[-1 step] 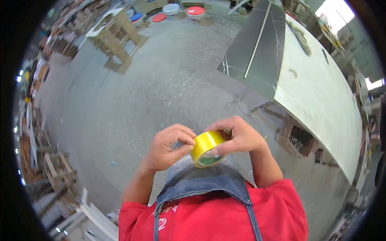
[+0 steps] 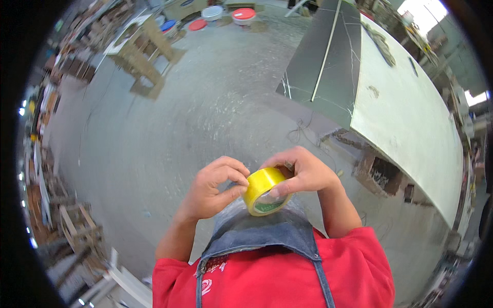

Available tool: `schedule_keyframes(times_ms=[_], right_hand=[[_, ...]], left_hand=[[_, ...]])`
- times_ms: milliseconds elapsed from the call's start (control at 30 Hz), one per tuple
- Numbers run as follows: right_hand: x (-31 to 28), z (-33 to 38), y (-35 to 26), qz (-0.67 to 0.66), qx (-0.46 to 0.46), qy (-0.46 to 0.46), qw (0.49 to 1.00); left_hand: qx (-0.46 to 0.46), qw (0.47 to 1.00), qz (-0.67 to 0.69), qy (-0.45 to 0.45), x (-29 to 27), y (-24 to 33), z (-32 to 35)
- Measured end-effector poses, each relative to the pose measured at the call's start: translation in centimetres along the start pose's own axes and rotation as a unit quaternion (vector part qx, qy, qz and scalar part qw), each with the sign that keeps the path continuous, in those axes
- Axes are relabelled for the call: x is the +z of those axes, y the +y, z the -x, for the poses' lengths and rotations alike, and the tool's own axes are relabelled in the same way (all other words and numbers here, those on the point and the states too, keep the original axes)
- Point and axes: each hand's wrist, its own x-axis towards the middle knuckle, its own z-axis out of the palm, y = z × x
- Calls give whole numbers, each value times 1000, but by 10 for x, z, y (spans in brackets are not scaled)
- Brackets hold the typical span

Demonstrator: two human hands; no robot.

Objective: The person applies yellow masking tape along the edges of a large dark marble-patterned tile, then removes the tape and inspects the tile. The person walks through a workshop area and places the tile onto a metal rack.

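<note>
A roll of yellow packing tape [image 2: 263, 183] is held in front of my chest, above the dark apron [image 2: 262, 236], its core side with a green label turned partly toward me. My right hand [image 2: 303, 172] grips the roll from the right, thumb on its near side and fingers curled at the far edge. At the roll's left edge, my left hand [image 2: 218, 187] has its fingers bent and the fingertips against the tape. Whether a loose tape end lies between those left fingertips is too small to tell.
To the right are a large white board [image 2: 405, 118] and a dark veined slab [image 2: 323, 66] with a thin strip [image 2: 327, 46] on it. A wooden stand [image 2: 144, 54] is at the far left, with lidded buckets [image 2: 243, 16] at the back. Wooden frames [image 2: 79, 226] lie at lower left.
The view has shifted slightly, so the surroundings sit a little differently. Both hands keep nearly the same hold on the tape roll.
</note>
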Motion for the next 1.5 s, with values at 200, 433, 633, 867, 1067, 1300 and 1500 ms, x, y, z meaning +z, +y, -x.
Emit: schedule_keyframes(times_ms=[200, 433, 633, 867, 1067, 1300, 1500], right_hand=[[-51, -111, 46, -251, -14, -18, 968], [-96, -237, 76, -496, -37, 59, 866], [-139, -255, 66, -458, 6, 274, 845], [-169, -273, 62, -371, -77, 595, 708], [-177, -321, 30, -211, 20, 796, 566], [-129, -394, 19, -212, 110, 932, 272], [-92, -473, 49, -329, 126, 933, 67]], left_hand=[[123, 990, -46, -56, -80, -50, -114], [53, 997, 2, -58, -164, -113, -229], [0, 997, 50, -66, -206, -147, -345], [79, 963, -15, -257, -157, -188, -502], [82, 877, 40, -471, -78, -218, -559], [57, 663, 45, -745, -21, -216, -571], [38, 687, 70, -722, 39, -206, -529]])
